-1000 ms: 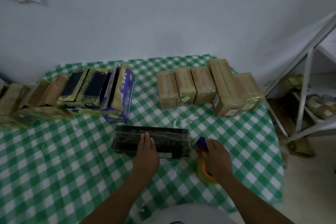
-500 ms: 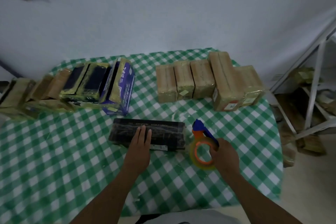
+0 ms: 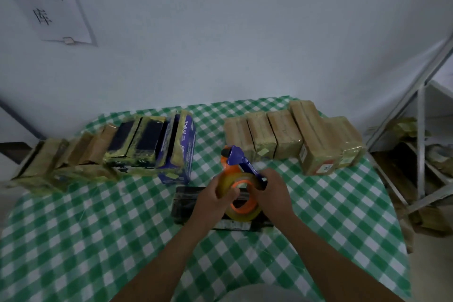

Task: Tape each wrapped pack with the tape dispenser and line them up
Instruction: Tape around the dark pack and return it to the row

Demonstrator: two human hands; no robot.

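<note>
Your single view comes from your head, facing forward and down. It sits close above your left hand [image 3: 212,200] and right hand [image 3: 272,194] over the worktop [image 3: 98,240], and reaches the wall [image 3: 245,32] and metal rack [image 3: 420,142] beyond.

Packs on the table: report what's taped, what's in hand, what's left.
Done: a left row and a right row of packs look taped and lined up. In hand: left hand and right hand grip the tape dispenser over the black pack. Left: taping that pack and lining it up.
</note>
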